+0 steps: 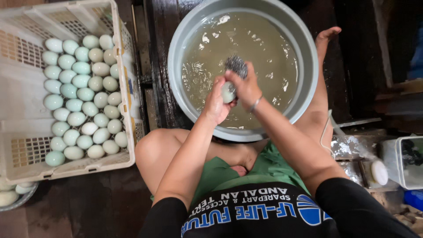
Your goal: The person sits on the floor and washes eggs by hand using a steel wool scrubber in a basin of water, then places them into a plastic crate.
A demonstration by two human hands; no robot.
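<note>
A: So where's the open room? The grey basin [308,66] has bare murky water all round its far half, nothing floating in the way.

B: Yeah, but the near rim is crowded by both knees. Left side is blocked by the white crate [125,110], packed with pale eggs [81,94], just a narrow dark floor strip [150,79] between.

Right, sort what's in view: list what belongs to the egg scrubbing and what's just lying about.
In use:
left hand holding the egg
right hand with the metal scourer
grey basin of murky water
white crate of pale eggs

Lying about:
clear plastic box
white round lid
crumpled plastic wrap
</note>
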